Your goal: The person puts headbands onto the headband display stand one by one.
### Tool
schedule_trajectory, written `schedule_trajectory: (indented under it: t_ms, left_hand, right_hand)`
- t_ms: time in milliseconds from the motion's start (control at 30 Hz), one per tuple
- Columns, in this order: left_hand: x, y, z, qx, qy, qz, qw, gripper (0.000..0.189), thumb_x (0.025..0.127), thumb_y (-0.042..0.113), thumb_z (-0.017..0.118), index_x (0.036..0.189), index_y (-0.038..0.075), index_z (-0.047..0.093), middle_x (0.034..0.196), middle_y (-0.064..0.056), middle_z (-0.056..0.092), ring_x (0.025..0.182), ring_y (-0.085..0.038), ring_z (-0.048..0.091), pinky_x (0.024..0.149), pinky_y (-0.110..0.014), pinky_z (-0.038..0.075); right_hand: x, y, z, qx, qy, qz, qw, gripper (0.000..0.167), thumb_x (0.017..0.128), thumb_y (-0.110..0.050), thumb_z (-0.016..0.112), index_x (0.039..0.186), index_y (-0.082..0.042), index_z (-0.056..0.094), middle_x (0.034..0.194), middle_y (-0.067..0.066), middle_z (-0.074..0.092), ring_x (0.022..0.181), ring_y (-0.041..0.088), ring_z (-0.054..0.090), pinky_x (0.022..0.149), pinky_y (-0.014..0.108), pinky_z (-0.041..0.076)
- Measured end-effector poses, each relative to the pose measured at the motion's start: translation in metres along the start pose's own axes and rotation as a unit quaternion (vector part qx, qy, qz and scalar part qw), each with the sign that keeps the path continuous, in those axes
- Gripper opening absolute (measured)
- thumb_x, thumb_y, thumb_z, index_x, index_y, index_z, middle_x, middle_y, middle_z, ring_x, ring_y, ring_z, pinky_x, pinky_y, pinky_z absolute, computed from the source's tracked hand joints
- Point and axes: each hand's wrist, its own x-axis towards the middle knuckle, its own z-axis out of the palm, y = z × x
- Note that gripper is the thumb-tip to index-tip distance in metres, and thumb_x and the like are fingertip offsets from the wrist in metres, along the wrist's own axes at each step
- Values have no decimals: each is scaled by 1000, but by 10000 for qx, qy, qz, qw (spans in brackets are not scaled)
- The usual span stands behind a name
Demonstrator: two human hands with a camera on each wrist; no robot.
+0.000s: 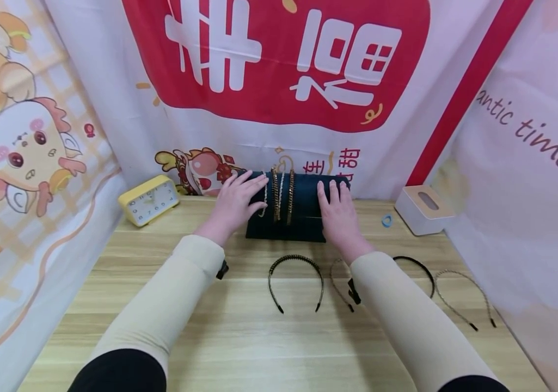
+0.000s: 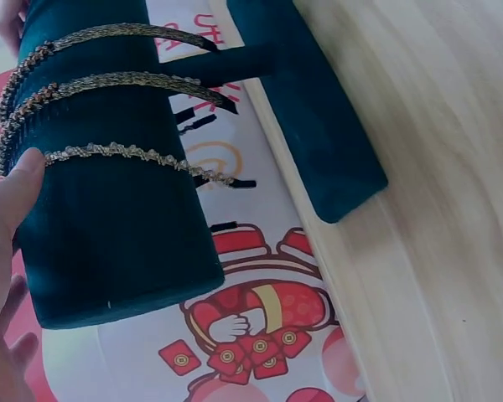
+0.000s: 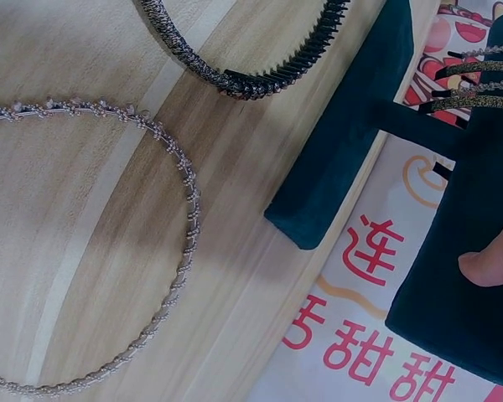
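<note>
**Stand (image 1: 305, 212): Position, Contact and Handling**

The table (image 1: 269, 348) is supporting all items. The stand is sitting upright near the back edge, its padded roll (image 2: 117, 234) lying crosswise and joining the base (image 2: 314, 117) through a narrow neck (image 2: 239, 64).

Handling, as judged: the stand is looking light for its bulk, soft at the cover and stiff beneath. The matte fabric is probably resisting slip; the neck is appearing weakest. Both roll ends, outside the headbands (image 1: 290, 196), are offering the best hold. Tilting is likely to be shifting the headbands.

The left hand (image 1: 233, 200) is resting on the left end, its fingers reaching over the top, straight and slightly parted; the left thumb (image 2: 27, 174) is touching the near side. The right hand (image 1: 341, 219) is resting on the right end, fingers extending and slightly spread; the right thumb (image 3: 484, 264) is pressing the roll. The views are not showing whether any fingertips are bending behind it.

The box (image 1: 423, 218) is standing at right, the clock (image 1: 151, 202) at left. Four headbands are circling the roll; loose headbands (image 1: 296, 257) are lying in front and to the right. Black clips (image 1: 354, 293) are lying nearer the arms.
</note>
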Motion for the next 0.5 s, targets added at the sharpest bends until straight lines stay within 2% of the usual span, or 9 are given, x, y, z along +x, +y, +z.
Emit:
schedule_trajectory:
  t_ms: [367,433,500]
  left_hand:
    - [7,8,-3,132,-294,-298,9990,59,98,38,62,150,17,44,152,1,42,145,-25,27,118,-51,12]
    - [5,11,-3,93,-184,-321,9993,59,98,36,62,150,15,44,153,-1,42,144,-25,28,118,-53,14]
    - [1,18,-4,-135,266,-361,9989,54,97,33,65,145,12,51,149,-5,47,140,-26,36,115,-53,21]
  right_hand:
    - [1,-1,-1,42,-97,67,9999,102,82,-21,79,157,-4,11,154,32,19,140,52,15,119,52,5]
    - [1,-1,-2,50,-122,56,9999,103,81,-21,80,157,-3,12,154,32,19,140,53,15,118,52,6]
    - [1,-1,-2,34,-143,52,9999,103,81,-21,80,157,-3,12,154,33,19,140,53,15,118,52,7]
